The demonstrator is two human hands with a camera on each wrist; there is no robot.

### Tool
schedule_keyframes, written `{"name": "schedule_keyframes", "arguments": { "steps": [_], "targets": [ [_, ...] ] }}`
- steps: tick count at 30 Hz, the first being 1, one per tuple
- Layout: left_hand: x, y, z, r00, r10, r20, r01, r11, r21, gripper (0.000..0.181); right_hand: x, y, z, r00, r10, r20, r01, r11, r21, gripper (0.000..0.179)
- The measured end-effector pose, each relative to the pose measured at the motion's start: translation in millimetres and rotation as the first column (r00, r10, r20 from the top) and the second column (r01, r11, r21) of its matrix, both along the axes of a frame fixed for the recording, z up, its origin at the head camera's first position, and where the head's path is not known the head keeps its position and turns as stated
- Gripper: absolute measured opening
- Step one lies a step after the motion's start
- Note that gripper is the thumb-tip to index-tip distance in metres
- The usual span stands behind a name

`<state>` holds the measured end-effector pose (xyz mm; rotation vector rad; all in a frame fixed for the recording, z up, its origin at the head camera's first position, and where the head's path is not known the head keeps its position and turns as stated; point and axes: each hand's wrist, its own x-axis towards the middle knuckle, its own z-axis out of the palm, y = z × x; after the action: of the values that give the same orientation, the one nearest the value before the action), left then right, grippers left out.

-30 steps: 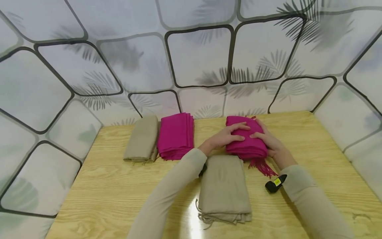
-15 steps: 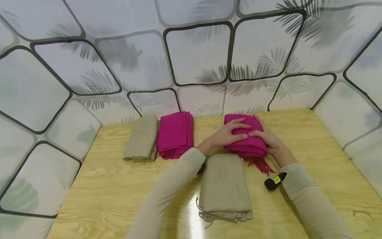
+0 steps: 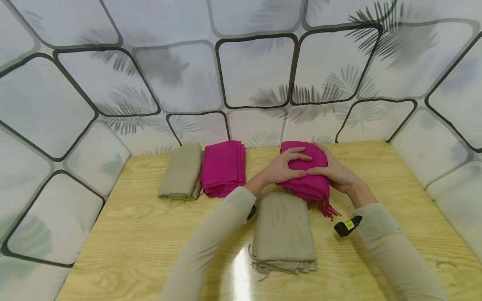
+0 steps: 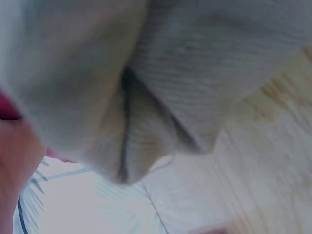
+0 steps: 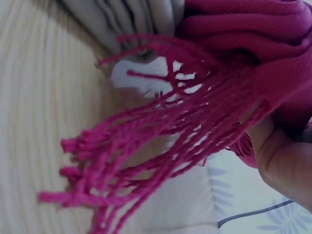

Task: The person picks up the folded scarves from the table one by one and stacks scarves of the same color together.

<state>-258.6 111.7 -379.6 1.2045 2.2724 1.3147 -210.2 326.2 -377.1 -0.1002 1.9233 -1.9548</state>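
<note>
Both hands hold a folded magenta scarf (image 3: 306,184) at the back right of the table. My left hand (image 3: 282,168) lies over its left side, fingers spread across the top. From the right, my right hand (image 3: 340,172) grips it, thumb on top and fingers round the far side. Fringe (image 5: 146,131) hangs from the scarf's near right corner in the right wrist view. Just in front lies a folded beige scarf (image 3: 284,234), its fringe toward me, its far end close against the magenta one. Beige cloth (image 4: 195,63) fills much of the left wrist view.
Further left on the wooden table (image 3: 143,251), a second folded magenta scarf (image 3: 224,167) stands beside a second folded beige scarf (image 3: 182,171). Patterned fabric walls (image 3: 256,71) close off the back and sides. A black wrist device (image 3: 346,226) sits at the right cuff.
Both hands have shifted slightly left with the magenta scarf between them, bringing it closer over the far end of the front beige scarf. The view has tilted a little.
</note>
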Motion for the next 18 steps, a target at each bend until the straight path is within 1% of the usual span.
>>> {"name": "schedule_keyframes", "arguments": {
  "steps": [5,8,14,18],
  "targets": [
    [4.3,-10.7,7.9,1.000,0.017,-0.007,-0.017,1.000,0.004,0.043,1.7,-10,9.0,1.000,0.008,-0.024,-0.008,1.000,-0.012,0.083],
    [7.8,-18.0,12.7,0.999,0.016,-0.028,-0.017,1.000,-0.008,0.042,3.5,-16,13.4,1.000,0.021,-0.018,-0.021,1.000,-0.022,0.082],
    [14.3,-33.1,23.4,0.996,-0.008,-0.087,0.005,0.999,-0.038,0.042,6.8,-26,20.0,0.999,0.039,-0.021,-0.039,0.999,-0.019,0.086],
    [15.8,-42.5,29.7,0.991,-0.008,-0.131,0.000,0.998,-0.058,0.043,7.5,-34,25.5,0.998,0.045,-0.035,-0.045,0.999,-0.015,0.086]
  ]
}}
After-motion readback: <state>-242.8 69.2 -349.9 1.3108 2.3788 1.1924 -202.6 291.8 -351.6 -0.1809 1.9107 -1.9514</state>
